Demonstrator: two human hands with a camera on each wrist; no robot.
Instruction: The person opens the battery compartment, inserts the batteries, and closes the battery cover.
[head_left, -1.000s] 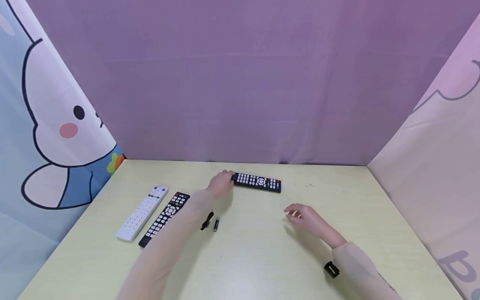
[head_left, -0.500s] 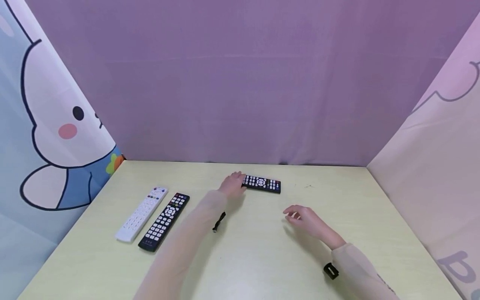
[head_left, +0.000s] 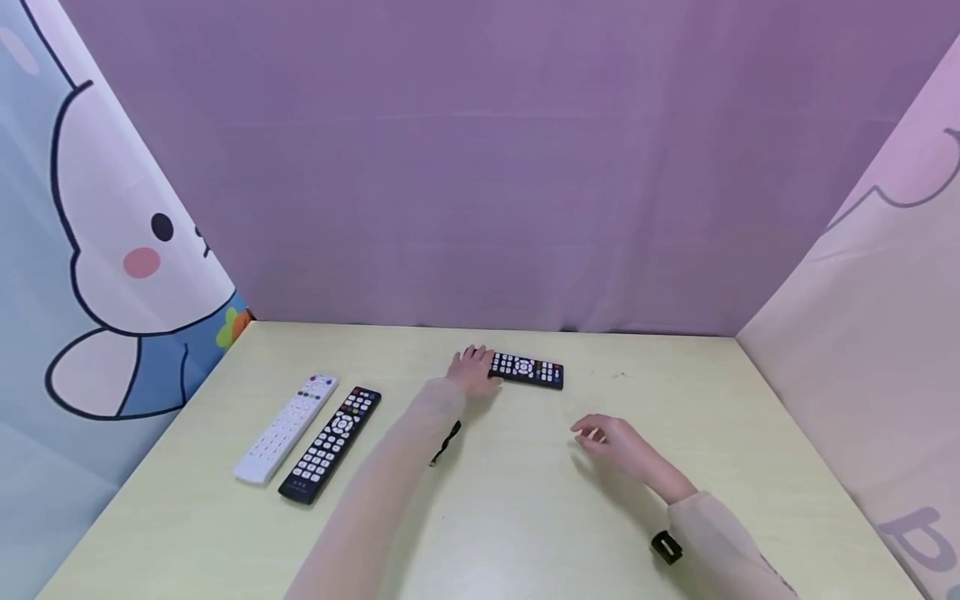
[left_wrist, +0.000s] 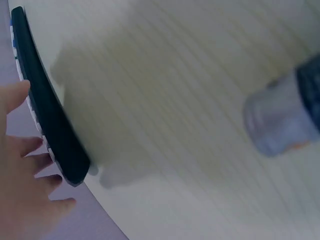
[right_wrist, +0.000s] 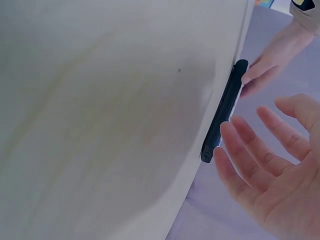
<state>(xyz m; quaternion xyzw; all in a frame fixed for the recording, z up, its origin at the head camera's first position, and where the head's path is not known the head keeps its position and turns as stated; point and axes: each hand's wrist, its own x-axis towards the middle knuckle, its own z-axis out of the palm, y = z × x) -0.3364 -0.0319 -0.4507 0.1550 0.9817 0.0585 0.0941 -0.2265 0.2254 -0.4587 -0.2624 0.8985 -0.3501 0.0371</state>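
Observation:
My left hand [head_left: 472,372] lies over the left end of a black remote control [head_left: 527,368] at the back of the table. Its fingers are spread and fairly straight along the button side in the left wrist view, where the remote's dark side [left_wrist: 47,105] shows. My right hand [head_left: 611,437] hovers above the table, in front and to the right of that remote, its fingers loosely bent and holding nothing. A battery [head_left: 433,462], mostly hidden, lies below my left wrist; in the left wrist view a blurred silvery cylinder [left_wrist: 275,120] with a dark band is near the camera.
A white remote [head_left: 287,429] and a second black remote [head_left: 330,446] lie side by side on the left of the table [head_left: 525,533]. A small black piece [head_left: 666,547] sits beside my right cuff. A purple cloth [head_left: 480,167] stands along the back edge.
My left hand has moved right, further over the far remote, and its fingers have spread. The left sleeve has uncovered the nearer black remote and now mostly covers the battery. My right hand stays put.

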